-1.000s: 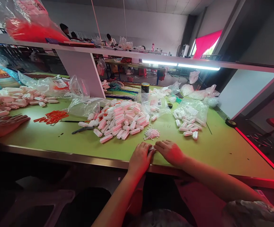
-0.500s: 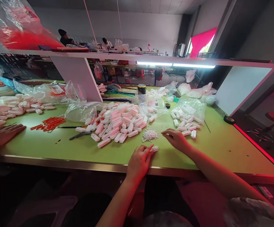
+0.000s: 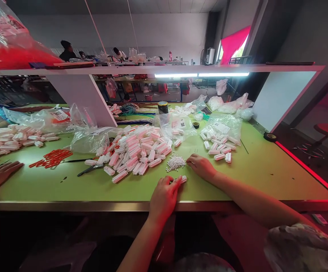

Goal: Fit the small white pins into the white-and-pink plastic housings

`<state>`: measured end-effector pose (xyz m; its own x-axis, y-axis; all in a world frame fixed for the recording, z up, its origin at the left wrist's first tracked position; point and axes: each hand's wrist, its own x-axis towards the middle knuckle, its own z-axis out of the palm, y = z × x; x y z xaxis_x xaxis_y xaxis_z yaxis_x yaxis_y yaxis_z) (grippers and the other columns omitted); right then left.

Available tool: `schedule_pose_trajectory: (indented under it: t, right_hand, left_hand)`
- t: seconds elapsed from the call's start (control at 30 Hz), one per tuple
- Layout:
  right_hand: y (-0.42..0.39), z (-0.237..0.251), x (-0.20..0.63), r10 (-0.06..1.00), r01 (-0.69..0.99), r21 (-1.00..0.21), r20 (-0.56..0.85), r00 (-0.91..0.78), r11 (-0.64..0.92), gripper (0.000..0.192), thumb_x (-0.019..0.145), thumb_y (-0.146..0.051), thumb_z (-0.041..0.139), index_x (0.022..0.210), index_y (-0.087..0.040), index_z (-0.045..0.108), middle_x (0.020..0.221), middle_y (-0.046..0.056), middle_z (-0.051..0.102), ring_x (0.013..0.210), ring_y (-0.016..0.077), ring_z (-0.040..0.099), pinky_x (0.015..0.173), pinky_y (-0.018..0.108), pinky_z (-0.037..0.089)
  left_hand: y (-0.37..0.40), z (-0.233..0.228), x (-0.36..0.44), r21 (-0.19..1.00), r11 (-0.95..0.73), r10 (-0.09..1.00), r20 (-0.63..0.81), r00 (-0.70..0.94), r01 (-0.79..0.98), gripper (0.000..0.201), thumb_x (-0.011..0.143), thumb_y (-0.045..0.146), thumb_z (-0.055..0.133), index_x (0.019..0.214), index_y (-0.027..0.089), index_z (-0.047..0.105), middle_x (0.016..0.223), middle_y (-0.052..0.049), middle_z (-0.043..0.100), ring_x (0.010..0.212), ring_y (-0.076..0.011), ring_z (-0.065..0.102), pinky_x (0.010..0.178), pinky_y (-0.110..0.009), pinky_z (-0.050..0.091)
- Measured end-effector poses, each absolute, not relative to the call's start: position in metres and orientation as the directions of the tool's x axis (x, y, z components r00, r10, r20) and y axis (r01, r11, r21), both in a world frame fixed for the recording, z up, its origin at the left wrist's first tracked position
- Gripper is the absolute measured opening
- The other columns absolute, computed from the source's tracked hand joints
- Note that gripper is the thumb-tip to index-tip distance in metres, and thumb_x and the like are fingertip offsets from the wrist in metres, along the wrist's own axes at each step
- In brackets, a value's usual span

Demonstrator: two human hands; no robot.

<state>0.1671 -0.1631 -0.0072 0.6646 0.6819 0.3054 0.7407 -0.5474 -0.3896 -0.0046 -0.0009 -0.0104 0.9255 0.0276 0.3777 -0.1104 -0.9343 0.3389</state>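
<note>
Near the front edge of the green table, my left hand (image 3: pixel 164 194) is closed around a small white plastic housing (image 3: pixel 183 179), whose right end sticks out past the fingers. A little further back lies a small heap of tiny white pieces (image 3: pixel 176 162). At the heap's right edge rests my right hand (image 3: pixel 202 168), its fingertips drawn together in a pinch; whatever they hold is too small to make out. Left of the heap is a large pile of white-pink plastic housings (image 3: pixel 135 151). A smaller group of housings (image 3: pixel 220 147) lies beyond my right hand, partly in a clear bag (image 3: pixel 231 128).
Dark-handled pliers or cutters (image 3: pixel 90 169) lie beside orange strips (image 3: pixel 52 158) on the left. Another person's hand (image 3: pixel 2 173) rests flat at the far left. A black tape roll (image 3: pixel 270 136) sits at the right edge. A shelf (image 3: pixel 141 69) spans the table's back.
My right hand has come closer to the heap of tiny pieces, its fingertips now at the edge. My left hand keeps its hold on the housing. The whole view has shifted slightly.
</note>
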Motion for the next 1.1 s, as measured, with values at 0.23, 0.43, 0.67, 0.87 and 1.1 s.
schedule_pose_trajectory:
  t: [0.23,0.43,0.67,0.87,1.1]
  right_hand:
    - [-0.153,-0.005,0.168,0.637,0.669,-0.381,0.227,0.737,-0.638,0.016,0.098,-0.019,0.054,0.098,-0.02,0.069,0.106,0.006,0.065,0.09,0.0163,0.062,0.075,0.024,0.043]
    - [-0.156,0.005,0.162,0.657,0.711,-0.453,0.303,0.69,-0.538,0.013,0.098,-0.015,0.052,0.095,-0.017,0.065,0.102,0.006,0.063,0.091,0.0156,0.06,0.076,0.024,0.042]
    - [-0.168,0.022,0.128,0.864,0.904,-0.149,0.265,0.427,-0.401,0.016,0.101,-0.017,0.047,0.104,-0.021,0.062,0.109,0.004,0.063,0.074,0.0144,0.057,0.062,0.027,0.032]
    - [-0.164,0.03,0.119,0.947,0.952,0.124,0.199,0.254,-0.281,0.018,0.102,-0.016,0.045,0.099,-0.019,0.062,0.103,0.007,0.063,0.08,0.0185,0.057,0.065,0.03,0.033]
    - [-0.161,0.034,0.115,0.976,0.957,0.244,0.188,0.11,-0.155,0.019,0.101,-0.014,0.045,0.097,-0.019,0.063,0.1,0.008,0.063,0.081,0.0188,0.056,0.069,0.031,0.039]
  left_hand:
    - [0.001,-0.017,-0.003,0.402,-0.912,0.099,0.418,0.903,-0.086,0.038,0.101,0.03,0.049,0.138,0.024,0.056,0.104,-0.007,0.065,0.098,-0.0236,0.06,0.088,-0.038,0.052]
    - [0.003,-0.018,-0.002,0.44,-0.896,0.145,0.418,0.897,-0.06,0.026,0.097,0.029,0.056,0.118,0.017,0.067,0.104,-0.008,0.066,0.099,-0.0247,0.062,0.091,-0.039,0.052]
    - [0.001,-0.015,-0.003,0.476,-0.878,0.169,0.402,0.9,-0.047,0.024,0.099,0.031,0.053,0.116,0.021,0.068,0.099,-0.006,0.064,0.095,-0.0228,0.062,0.088,-0.038,0.052]
    - [0.001,-0.014,-0.003,0.461,-0.887,0.165,0.395,0.904,-0.039,0.025,0.1,0.031,0.051,0.115,0.021,0.068,0.098,-0.007,0.063,0.094,-0.0222,0.06,0.086,-0.037,0.052]
    - [0.0,-0.012,-0.003,0.473,-0.879,0.161,0.403,0.901,-0.055,0.023,0.1,0.031,0.05,0.109,0.021,0.069,0.098,-0.007,0.063,0.094,-0.0221,0.06,0.086,-0.037,0.052]
